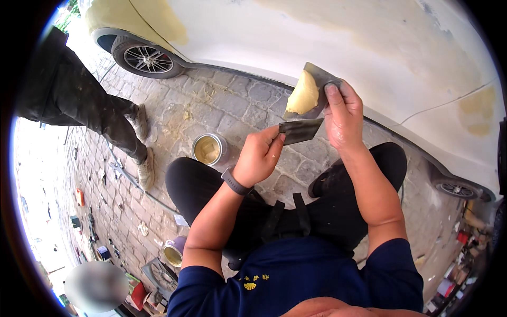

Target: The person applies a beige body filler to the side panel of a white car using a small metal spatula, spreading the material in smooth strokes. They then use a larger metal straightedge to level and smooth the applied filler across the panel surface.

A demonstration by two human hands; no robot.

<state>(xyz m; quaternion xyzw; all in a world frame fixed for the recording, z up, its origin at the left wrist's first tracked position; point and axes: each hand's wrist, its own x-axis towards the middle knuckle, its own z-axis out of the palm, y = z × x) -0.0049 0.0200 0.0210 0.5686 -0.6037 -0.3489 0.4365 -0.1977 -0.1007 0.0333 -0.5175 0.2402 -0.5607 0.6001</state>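
Observation:
My right hand grips a flat grey plate, thumb on top and fingers beneath. A thick mound of pale yellow body filler sits on that plate. In my left hand is a dark, flat filler spreader, pinched at its near left corner. The spreader lies just below the plate; whether the two touch I cannot tell. Left of my left hand, an open tin with yellowish-tan paste inside stands on the paving by my knee.
A white car with yellowish filler patches runs along the far side, its wheel at left. Another person's legs stand at left. A hose crosses the stone paving. A second tin stands behind my left elbow, near scattered tools.

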